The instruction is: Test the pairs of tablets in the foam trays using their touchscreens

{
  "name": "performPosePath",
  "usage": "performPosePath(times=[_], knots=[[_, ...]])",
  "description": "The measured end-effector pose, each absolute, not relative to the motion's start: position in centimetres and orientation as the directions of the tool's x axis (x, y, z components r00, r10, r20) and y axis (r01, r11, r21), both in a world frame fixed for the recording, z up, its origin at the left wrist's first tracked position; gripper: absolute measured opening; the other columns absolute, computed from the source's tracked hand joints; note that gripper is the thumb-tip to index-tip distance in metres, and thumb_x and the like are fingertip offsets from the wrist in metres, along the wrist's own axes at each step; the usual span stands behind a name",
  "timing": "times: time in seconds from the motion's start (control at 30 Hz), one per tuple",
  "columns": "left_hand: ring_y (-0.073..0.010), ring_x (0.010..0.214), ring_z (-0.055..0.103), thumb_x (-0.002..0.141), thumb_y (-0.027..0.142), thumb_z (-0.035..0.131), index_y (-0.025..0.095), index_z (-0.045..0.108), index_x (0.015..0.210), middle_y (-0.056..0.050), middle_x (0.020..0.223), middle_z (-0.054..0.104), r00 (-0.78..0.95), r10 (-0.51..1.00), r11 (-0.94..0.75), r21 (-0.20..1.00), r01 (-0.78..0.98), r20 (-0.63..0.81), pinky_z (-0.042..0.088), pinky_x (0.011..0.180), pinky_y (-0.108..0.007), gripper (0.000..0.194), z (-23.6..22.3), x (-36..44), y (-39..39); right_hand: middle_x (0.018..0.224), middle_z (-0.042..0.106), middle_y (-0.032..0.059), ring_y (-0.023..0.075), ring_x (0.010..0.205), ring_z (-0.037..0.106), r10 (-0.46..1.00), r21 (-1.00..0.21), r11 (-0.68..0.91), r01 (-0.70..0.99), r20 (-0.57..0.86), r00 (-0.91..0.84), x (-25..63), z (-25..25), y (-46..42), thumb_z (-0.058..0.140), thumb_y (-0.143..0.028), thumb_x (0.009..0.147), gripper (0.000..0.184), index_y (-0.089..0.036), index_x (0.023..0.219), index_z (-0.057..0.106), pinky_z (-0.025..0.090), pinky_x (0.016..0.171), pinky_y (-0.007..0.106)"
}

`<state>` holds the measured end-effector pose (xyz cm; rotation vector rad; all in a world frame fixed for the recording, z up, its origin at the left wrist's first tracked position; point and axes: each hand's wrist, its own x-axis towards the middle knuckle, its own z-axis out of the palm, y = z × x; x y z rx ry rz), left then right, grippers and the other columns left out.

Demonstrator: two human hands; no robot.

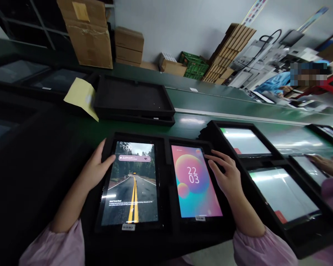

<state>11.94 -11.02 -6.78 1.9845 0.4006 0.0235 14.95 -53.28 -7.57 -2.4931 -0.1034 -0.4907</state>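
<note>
Two lit tablets lie side by side in a black foam tray (166, 221). The left tablet (130, 184) shows a forest road wallpaper and a 1:00 lock screen. My left hand (97, 171) grips that tablet's upper left corner, with the fingers over the screen. The right tablet (195, 181) shows a pink and teal wallpaper with 22 03. My right hand (224, 175) rests on its upper right corner, with the fingers spread. Pink sleeves (261, 251) cover both my forearms.
Black trays with filmed tablets (283, 194) stand to the right, where a co-worker's hand (324, 164) reaches in. An empty-looking black tray (133, 98) and a yellow sheet (81, 98) sit on the green conveyor (233, 98). Cartons line the far wall.
</note>
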Motion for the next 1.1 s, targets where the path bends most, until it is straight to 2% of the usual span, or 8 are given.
performPosePath(times=[0.1, 0.23, 0.37, 0.53, 0.8, 0.87, 1.0, 1.1], knots=[[-0.0256, 0.146, 0.039, 0.091, 0.054, 0.051, 0.021, 0.044, 0.150, -0.007, 0.156, 0.046, 0.930, 0.310, -0.277, 0.917, 0.288, -0.199, 0.029, 0.122, -0.040, 0.067, -6.4, 12.0, -11.3, 0.137, 0.063, 0.0039, 0.0317, 0.142, 0.039, 0.185, -0.534, -0.766, 0.359, 0.352, 0.917, 14.2, -6.6, -52.7, 0.052, -0.056, 0.093, 0.038, -0.031, 0.092, 0.082, 0.033, 0.117, 0.053], [-0.0268, 0.144, 0.043, 0.089, 0.046, 0.059, 0.023, 0.044, 0.149, -0.006, 0.154, 0.050, 0.931, 0.285, -0.194, 0.938, 0.288, -0.227, 0.036, 0.119, -0.040, 0.066, -5.6, 11.7, -11.9, 0.146, 0.056, 0.0044, 0.0346, 0.148, 0.028, 0.342, -0.480, -0.731, 0.485, 0.359, 0.869, 14.0, -6.6, -52.5, 0.052, -0.051, 0.096, 0.037, -0.030, 0.090, 0.082, 0.029, 0.119, 0.057], [-0.0272, 0.146, 0.039, 0.087, 0.043, 0.063, 0.021, 0.042, 0.150, -0.007, 0.157, 0.046, 0.937, 0.275, -0.187, 0.943, 0.274, -0.218, 0.033, 0.120, -0.039, 0.071, -5.5, 11.6, -11.8, 0.144, 0.056, 0.0074, 0.0371, 0.146, 0.028, 0.250, -0.389, -0.827, 0.406, 0.391, 0.885, 14.7, -8.0, -53.0, 0.049, -0.053, 0.097, 0.040, -0.029, 0.100, 0.081, 0.029, 0.116, 0.064], [-0.0314, 0.143, 0.043, 0.077, 0.046, 0.072, 0.017, 0.037, 0.152, -0.013, 0.156, 0.045, 0.955, 0.230, -0.224, 0.944, 0.242, -0.190, 0.034, 0.120, -0.045, 0.088, -6.3, 12.0, -11.3, 0.147, 0.052, 0.0125, 0.0383, 0.145, 0.031, 0.176, -0.385, -0.848, 0.364, 0.443, 0.879, 14.9, -8.2, -53.4, 0.048, -0.054, 0.097, 0.046, -0.025, 0.125, 0.071, 0.030, 0.115, 0.066], [-0.0281, 0.145, 0.041, 0.069, 0.041, 0.078, 0.021, 0.026, 0.157, -0.011, 0.160, 0.039, 0.984, 0.086, -0.339, 0.925, 0.174, -0.154, 0.035, 0.119, -0.039, 0.104, -6.6, 11.6, -10.5, 0.143, 0.057, 0.0075, 0.0345, 0.140, 0.041, 0.285, -0.372, -0.767, 0.522, 0.532, 0.798, 10.3, -5.8, -52.7, 0.055, -0.036, 0.099, 0.026, -0.029, 0.114, 0.074, 0.041, 0.108, 0.061], [-0.0295, 0.143, 0.043, 0.071, 0.044, 0.076, 0.021, 0.031, 0.155, -0.011, 0.158, 0.043, 0.973, 0.150, -0.405, 0.887, 0.222, -0.175, 0.034, 0.119, -0.041, 0.098, -6.3, 11.8, -10.6, 0.139, 0.059, 0.0077, 0.0335, 0.136, 0.046, 0.298, -0.390, -0.746, 0.541, 0.531, 0.793, 9.0, -6.0, -52.7, 0.055, -0.032, 0.099, 0.024, -0.029, 0.113, 0.074, 0.045, 0.103, 0.059], [-0.0307, 0.143, 0.043, 0.086, 0.059, 0.058, 0.021, 0.054, 0.141, -0.011, 0.150, 0.054, 0.927, 0.319, -0.437, 0.838, 0.328, -0.196, 0.028, 0.122, -0.045, 0.067, -5.7, 12.4, -11.2, 0.133, 0.062, 0.0074, 0.0320, 0.132, 0.050, 0.292, -0.450, -0.716, 0.534, 0.501, 0.815, 7.6, -6.7, -52.5, 0.055, -0.028, 0.098, 0.022, -0.029, 0.108, 0.075, 0.048, 0.098, 0.056], [-0.0292, 0.143, 0.043, 0.084, 0.063, 0.061, 0.022, 0.055, 0.139, -0.009, 0.148, 0.056, 0.937, 0.291, -0.386, 0.872, 0.300, -0.193, 0.028, 0.122, -0.041, 0.069, -5.6, 12.4, -11.4, 0.132, 0.063, 0.0072, 0.0308, 0.131, 0.050, 0.283, -0.485, -0.683, 0.545, 0.513, 0.811, 7.6, -6.8, -52.1, 0.053, -0.023, 0.099, 0.025, -0.028, 0.104, 0.077, 0.047, 0.099, 0.054]])
